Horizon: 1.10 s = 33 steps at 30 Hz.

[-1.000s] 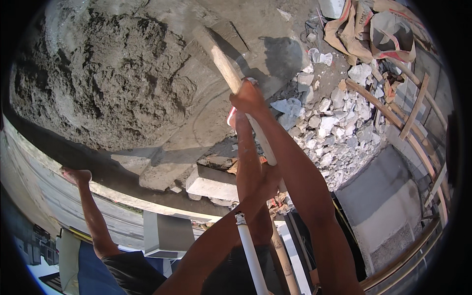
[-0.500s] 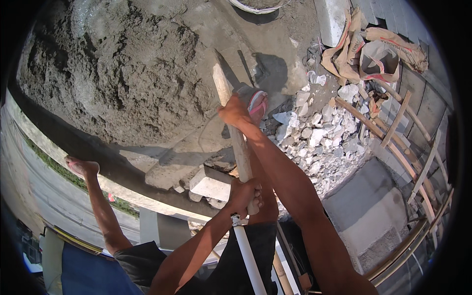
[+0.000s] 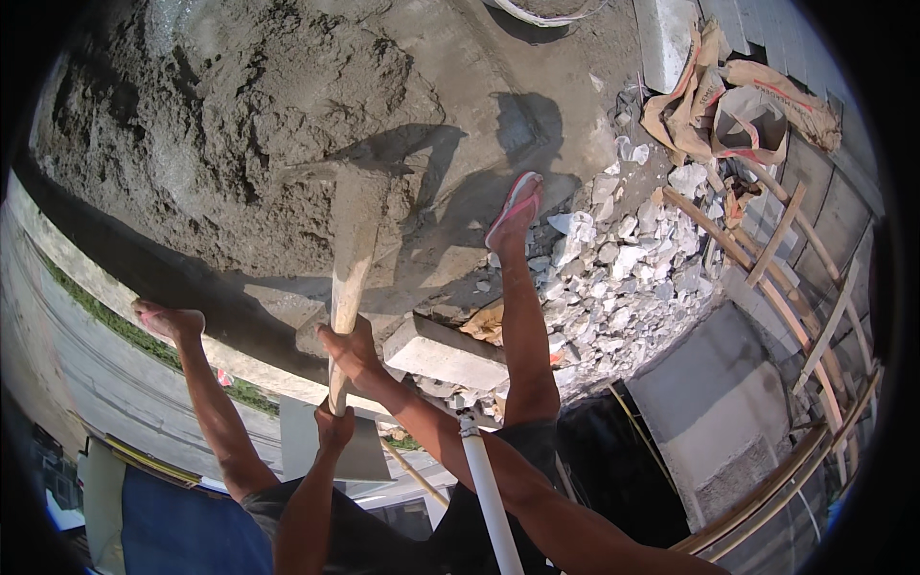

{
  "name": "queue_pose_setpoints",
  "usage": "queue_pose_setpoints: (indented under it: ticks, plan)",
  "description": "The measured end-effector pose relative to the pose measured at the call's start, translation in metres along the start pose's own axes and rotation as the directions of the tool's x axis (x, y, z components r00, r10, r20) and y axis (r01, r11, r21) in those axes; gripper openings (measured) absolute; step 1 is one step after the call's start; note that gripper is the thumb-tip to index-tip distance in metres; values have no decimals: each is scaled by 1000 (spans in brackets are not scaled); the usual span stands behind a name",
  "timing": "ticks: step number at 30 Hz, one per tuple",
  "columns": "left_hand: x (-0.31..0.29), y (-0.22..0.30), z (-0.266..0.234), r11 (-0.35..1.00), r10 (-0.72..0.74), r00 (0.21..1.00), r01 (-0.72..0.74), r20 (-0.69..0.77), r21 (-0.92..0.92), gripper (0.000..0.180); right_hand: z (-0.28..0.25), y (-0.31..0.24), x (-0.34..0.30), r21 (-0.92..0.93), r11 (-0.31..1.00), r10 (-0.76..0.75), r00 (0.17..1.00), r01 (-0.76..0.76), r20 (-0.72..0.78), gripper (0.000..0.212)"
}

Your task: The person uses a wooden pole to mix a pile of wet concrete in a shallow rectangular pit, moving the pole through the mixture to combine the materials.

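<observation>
Both of my hands are closed around the wooden handle of a hoe. My right hand grips farther up the handle, and my left hand holds near its lower end. Caked in grey mortar, the hoe's head is at the near right edge of a large heap of wet mortar. How deep the blade sits cannot be made out. A pale concrete block lies to the right of my right hand.
My right foot, in a pink sandal, stands beside broken white rubble. My left foot rests on a narrow ledge. Farther off are a bucket and paper sacks. Wooden poles lie right; a white tube is nearby.
Both hands have swung left with the hoe. Its head, earlier near my right foot, now meets the mortar heap. The handle leans the other way, and my right foot shows fully.
</observation>
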<state>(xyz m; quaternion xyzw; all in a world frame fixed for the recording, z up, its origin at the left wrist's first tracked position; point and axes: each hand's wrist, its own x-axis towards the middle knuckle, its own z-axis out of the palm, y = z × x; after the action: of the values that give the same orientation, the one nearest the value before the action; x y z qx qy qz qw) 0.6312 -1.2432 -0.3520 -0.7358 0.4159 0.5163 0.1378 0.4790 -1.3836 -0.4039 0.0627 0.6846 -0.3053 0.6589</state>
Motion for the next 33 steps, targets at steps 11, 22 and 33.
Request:
queue_pose_setpoints:
  ticks: [11, 22, 33]
  plan:
    - [105, 135, 19, 979, 107, 942, -155, 317, 130, 33, -113, -85, 90, 210, 964, -119, 972, 162, -201, 9]
    - [236, 242, 100, 951, 106, 806, -254, 583, 178, 39, -244, -133, 235, 378, 918, 55, 905, 120, -422, 18]
    - [221, 244, 5, 880, 153, 845, -352, 512, 319, 41, -182, -140, 224, 421, 907, 181, 870, 34, -459, 21]
